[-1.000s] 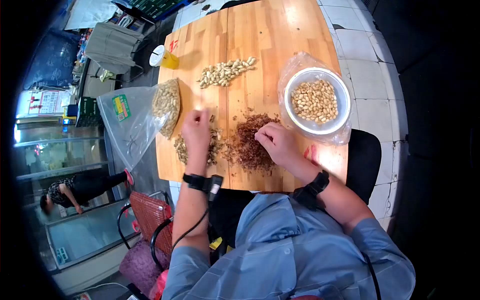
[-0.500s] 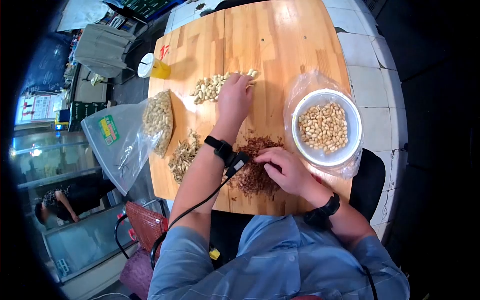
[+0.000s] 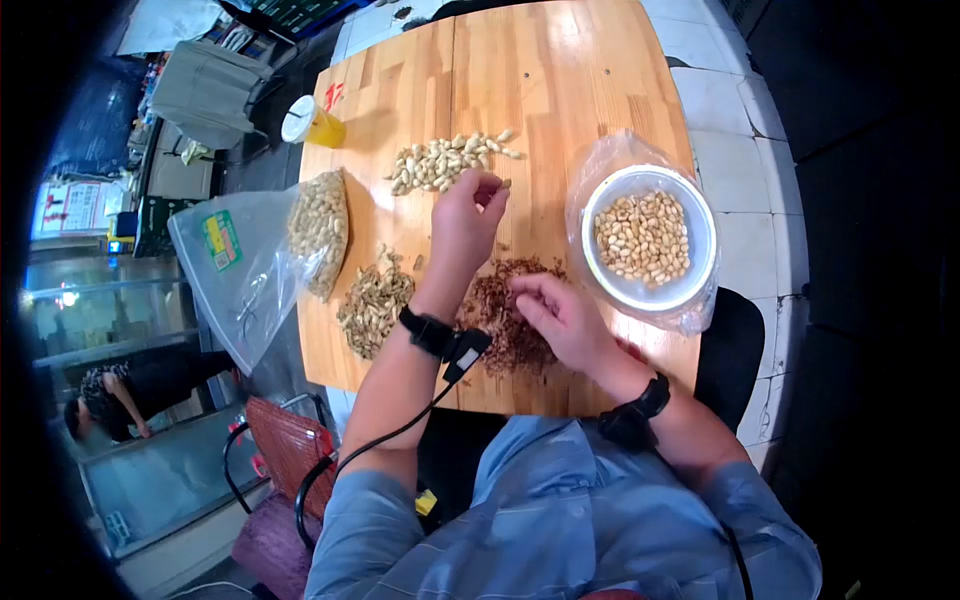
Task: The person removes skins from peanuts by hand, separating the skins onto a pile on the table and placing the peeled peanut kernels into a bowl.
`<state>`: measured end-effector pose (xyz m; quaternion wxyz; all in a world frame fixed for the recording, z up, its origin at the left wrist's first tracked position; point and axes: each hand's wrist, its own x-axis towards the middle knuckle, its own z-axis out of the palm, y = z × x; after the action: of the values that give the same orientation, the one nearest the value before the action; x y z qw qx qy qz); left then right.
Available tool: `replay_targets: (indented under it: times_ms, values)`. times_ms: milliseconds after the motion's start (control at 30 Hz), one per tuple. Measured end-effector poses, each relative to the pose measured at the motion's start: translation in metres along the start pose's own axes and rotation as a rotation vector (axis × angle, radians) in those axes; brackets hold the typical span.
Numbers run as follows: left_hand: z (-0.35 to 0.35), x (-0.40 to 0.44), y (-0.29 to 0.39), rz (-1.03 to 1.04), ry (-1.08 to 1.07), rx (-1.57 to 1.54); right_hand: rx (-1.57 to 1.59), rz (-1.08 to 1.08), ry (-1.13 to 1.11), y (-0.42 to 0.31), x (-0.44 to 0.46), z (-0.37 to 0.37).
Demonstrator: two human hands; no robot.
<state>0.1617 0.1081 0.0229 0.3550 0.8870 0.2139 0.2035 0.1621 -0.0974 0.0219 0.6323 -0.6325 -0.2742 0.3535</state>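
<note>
My left hand (image 3: 466, 221) is just below the pile of unshelled peanuts (image 3: 440, 163), its thumb and fingers pinched on a peanut (image 3: 506, 184). Over the heap of reddish-brown skins (image 3: 516, 345) is my right hand (image 3: 563, 318), fingers curved and apart from the thumb, with nothing visible between them. Broken shells (image 3: 374, 310) lie in a pile left of my left wrist. To the right, a white bowl (image 3: 706, 240) wrapped in clear plastic holds shelled kernels (image 3: 642, 236).
A clear bag of peanuts (image 3: 319, 222) hangs over the table's left edge. Behind it stands a cup of yellow drink (image 3: 321, 125). A red chair (image 3: 285, 450) is at the lower left, and a person (image 3: 150, 390) is farther off.
My left hand has gone from near the shells up to the unshelled peanuts, then drawn back slightly with one. My right hand has stayed over the skins. The view has shifted.
</note>
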Motion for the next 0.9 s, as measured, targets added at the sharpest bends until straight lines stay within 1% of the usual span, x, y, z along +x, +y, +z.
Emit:
replay_targets:
  times_ms: [33,67,100,167,200,300,333,467,600,700,733,833,900]
  values:
    - [-0.008,-0.015,0.006,-0.046,-0.016,-0.091,0.081,0.05,0.038,0.005,-0.001,0.005]
    - [-0.018,-0.03,0.013,-0.133,-0.035,-0.131,0.201,0.043,0.082,0.015,0.002,0.011]
    - [-0.027,-0.044,0.023,-0.164,-0.041,-0.177,0.279,0.062,0.091,-0.006,0.0,0.009]
    - [-0.049,-0.075,0.044,-0.229,-0.047,-0.266,0.364,0.084,0.151,-0.016,0.001,0.013]
    - [-0.056,-0.088,0.051,-0.207,-0.053,-0.247,0.414,0.079,0.131,-0.023,0.001,0.014]
    - [-0.066,-0.125,0.067,-0.213,-0.025,-0.384,0.488,0.078,0.071,-0.03,-0.007,0.023]
    - [-0.066,-0.134,0.065,-0.122,0.025,-0.375,0.493,0.066,0.034,-0.026,-0.01,0.024]
    - [-0.073,-0.162,0.072,-0.235,-0.035,-0.556,0.583,0.116,-0.06,-0.037,-0.026,0.029]
    - [-0.071,-0.181,0.079,-0.204,0.005,-0.616,0.52,0.113,-0.113,-0.029,-0.037,0.028]
    - [-0.072,-0.19,0.084,-0.281,-0.012,-0.577,0.453,0.12,-0.106,-0.028,-0.044,0.03]
    - [-0.069,-0.193,0.081,-0.307,0.011,-0.625,0.438,0.124,-0.112,-0.028,-0.047,0.031]
    - [-0.07,-0.197,0.077,-0.336,-0.022,-0.664,0.362,0.107,-0.106,-0.028,-0.053,0.035]
    - [-0.064,-0.203,0.066,-0.354,-0.016,-0.752,0.295,0.125,-0.085,-0.03,-0.056,0.038]
